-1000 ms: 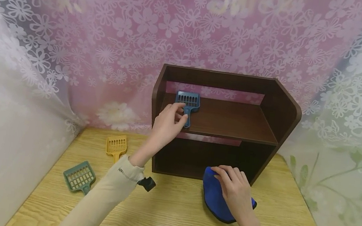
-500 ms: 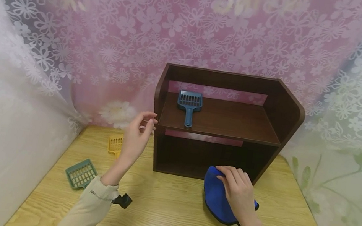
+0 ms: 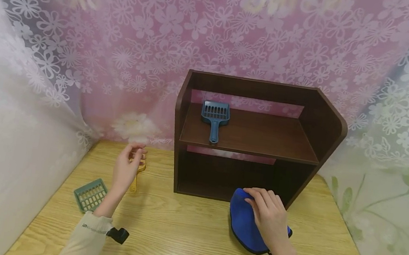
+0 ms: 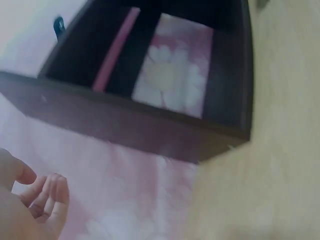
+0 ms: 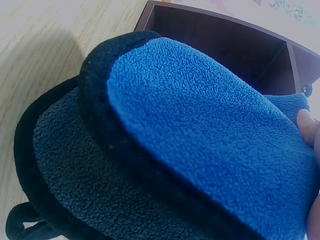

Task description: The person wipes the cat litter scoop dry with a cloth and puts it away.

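Observation:
My left hand [image 3: 125,171] hovers over the yellow litter scoop [image 3: 134,185] at the table's back left, hiding part of the scoop's slotted head. Nothing is in that hand; in the left wrist view its fingers [image 4: 57,197] are loosely bent, apart from the thumb. A blue litter scoop [image 3: 214,132] lies on the upper shelf, handle toward the front. The green litter scoop [image 3: 90,195] rests nearer the front left, its handle behind my forearm. With my right hand [image 3: 269,215] I pinch the top edge of a blue cloth [image 5: 210,135] with black trim and a loop, folded over itself.
A dark brown two-tier shelf [image 3: 258,135] stands at the back of the wooden table [image 3: 181,233]. Its lower compartment is just behind the blue cloth. Flowered curtains [image 3: 138,70] close in the back and both sides.
My left hand has drawn away from the blue litter scoop, leaving it on the upper shelf, and moved left and down to the yellow scoop. The right hand keeps hold of the cloth.

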Available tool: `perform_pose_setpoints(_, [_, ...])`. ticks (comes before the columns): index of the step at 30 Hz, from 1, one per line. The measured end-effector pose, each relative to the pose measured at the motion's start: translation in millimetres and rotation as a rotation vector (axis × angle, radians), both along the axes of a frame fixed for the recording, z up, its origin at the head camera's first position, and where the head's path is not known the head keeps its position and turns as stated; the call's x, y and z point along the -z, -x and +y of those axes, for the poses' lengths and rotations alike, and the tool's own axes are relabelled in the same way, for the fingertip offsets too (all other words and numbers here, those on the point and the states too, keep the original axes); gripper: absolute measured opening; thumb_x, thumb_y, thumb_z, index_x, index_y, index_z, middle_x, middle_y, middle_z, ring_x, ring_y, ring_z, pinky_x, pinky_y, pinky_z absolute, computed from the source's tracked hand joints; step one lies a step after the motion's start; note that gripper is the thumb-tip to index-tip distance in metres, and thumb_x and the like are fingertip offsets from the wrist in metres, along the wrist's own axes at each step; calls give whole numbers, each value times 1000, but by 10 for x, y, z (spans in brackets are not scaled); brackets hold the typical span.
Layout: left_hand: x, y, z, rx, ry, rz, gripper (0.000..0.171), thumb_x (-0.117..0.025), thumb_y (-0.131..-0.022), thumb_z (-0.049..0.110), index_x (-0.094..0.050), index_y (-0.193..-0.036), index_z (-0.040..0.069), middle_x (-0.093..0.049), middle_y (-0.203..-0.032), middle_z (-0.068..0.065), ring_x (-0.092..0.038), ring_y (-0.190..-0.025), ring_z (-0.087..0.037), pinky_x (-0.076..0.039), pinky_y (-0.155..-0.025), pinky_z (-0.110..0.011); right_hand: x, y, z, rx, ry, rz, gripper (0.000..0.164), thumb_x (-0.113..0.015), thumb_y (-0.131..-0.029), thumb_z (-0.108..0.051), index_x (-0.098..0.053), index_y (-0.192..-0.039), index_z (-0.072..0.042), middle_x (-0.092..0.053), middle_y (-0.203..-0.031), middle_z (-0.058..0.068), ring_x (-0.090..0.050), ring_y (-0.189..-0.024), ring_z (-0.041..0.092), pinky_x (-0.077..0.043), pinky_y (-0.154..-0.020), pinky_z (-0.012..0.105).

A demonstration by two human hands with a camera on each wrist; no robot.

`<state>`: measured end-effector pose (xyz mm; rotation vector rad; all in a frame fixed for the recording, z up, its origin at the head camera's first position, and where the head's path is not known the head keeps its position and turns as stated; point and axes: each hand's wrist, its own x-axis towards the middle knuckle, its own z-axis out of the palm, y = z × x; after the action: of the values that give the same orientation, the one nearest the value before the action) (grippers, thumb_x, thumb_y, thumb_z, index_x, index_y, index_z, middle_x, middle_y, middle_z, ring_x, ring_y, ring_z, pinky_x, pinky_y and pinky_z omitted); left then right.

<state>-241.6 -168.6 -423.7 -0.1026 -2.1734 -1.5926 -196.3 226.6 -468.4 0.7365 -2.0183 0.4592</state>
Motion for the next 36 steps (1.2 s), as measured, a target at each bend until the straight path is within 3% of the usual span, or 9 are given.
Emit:
perform_pose_setpoints(3, [285, 106, -180, -27, -15, -108, 29, -49, -108, 14, -60, -127, -5, -64, -118, -28, -65, -100, -36, -57, -76, -21, 17, 7, 1, -1, 1, -4, 32, -52, -107, -33, -74, -112, -9, -71, -101, 5, -59, -80, 20, -37, -66, 26])
perform_pose_setpoints(7, [514, 172, -359, -25, -28, -240, 37, -45, -110, 21, -55, -137, -2, -61, -131, -25, -64, -112, -34, -57, -88, -28, 38, 11, -8, 1, -1, -5, 32, -52, -107, -33, -74, -112, -9, -71, -101, 4, -59, -80, 20, -38, -66, 27])
perform_pose_setpoints(14, [718, 163, -603, 13, -60, -411, 46, -37, -111, 20, -39, -148, -8, -47, -144, -31, -50, -132, -42, -43, -109, -51, 66, 8, -31, -3, -6, -17, 33, -52, -107, -34, -74, -112, -10, -71, -101, 3, -59, -80, 19, -39, -66, 28])
perform_pose_setpoints(19, [838, 140, -722, 58, -103, -529, 54, -32, -111, 21, -26, -151, -15, -35, -150, -37, -39, -138, -49, -37, -113, -55, 79, 3, -35, -5, -8, -25, 32, -52, -107, -34, -74, -112, -11, -70, -101, 3, -59, -80, 18, -39, -65, 27])
perform_pose_setpoints(23, [920, 153, -762, 95, -113, -617, 58, -31, -112, 24, -22, -151, -18, -33, -149, -40, -39, -137, -51, -38, -113, -55, 89, -1, -31, -7, -12, -25, 32, -52, -107, -34, -74, -112, -11, -70, -101, 2, -59, -80, 18, -38, -65, 26])
perform_pose_setpoints(26, [973, 189, -770, 117, -171, -683, 61, -31, -111, 27, -21, -151, -19, -34, -148, -40, -45, -133, -47, -42, -110, -51, 94, -3, -26, -7, -13, -26, 32, -52, -106, -34, -74, -112, -11, -70, -101, 2, -59, -80, 18, -38, -65, 26])
perform_pose_setpoints(31, [1053, 272, -777, 151, -370, -755, 63, -34, -111, 30, -22, -151, -18, -34, -150, -38, -60, -115, -30, -50, -103, -40, 103, -10, -26, -10, -16, -21, 32, -52, -106, -34, -74, -111, -11, -71, -101, 3, -59, -80, 18, -37, -64, 26])
perform_pose_setpoints(36, [1099, 335, -762, 209, -516, -798, 61, -34, -112, 31, -25, -153, -14, -60, -132, -21, -64, -105, -17, -49, -104, -37, 104, -12, -31, -15, -17, -22, 32, -52, -107, -34, -74, -111, -11, -71, -101, 2, -59, -79, 18, -36, -64, 25])
